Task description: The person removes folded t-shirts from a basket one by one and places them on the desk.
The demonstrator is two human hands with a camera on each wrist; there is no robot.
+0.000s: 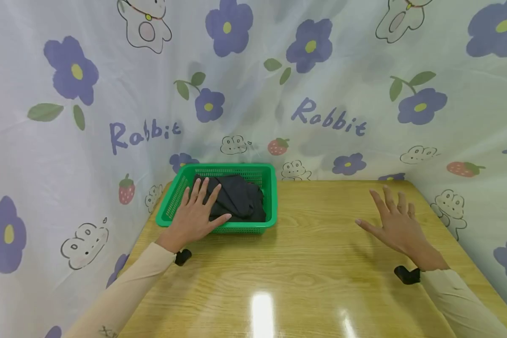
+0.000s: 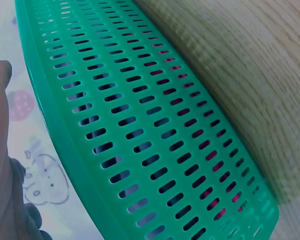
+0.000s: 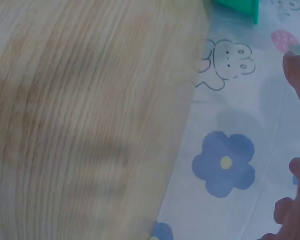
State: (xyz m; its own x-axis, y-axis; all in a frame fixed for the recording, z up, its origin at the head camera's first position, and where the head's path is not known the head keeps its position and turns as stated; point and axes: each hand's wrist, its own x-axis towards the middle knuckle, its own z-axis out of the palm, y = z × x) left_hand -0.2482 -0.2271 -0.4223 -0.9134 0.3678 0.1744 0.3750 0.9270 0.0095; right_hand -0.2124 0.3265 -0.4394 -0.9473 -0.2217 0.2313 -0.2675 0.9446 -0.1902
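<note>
A green plastic basket (image 1: 222,225) with slotted walls stands at the back left of the wooden table. Dark folded cloth (image 1: 236,199) lies inside it; its exact kind cannot be told. My left hand (image 1: 194,213), fingers spread and straight, is over the basket's front left part; whether it touches the cloth or rim is unclear. In the left wrist view the basket's side wall (image 2: 140,120) fills the middle, with bits of pink showing through the slots. Over the table's right side my right hand (image 1: 399,227) hovers with fingers spread, holding nothing.
The wooden table (image 1: 312,263) reaches back to a white curtain (image 1: 253,89) printed with flowers and rabbits, which also hangs along the left and right sides. Black wrist straps (image 1: 407,275) show at both cuffs.
</note>
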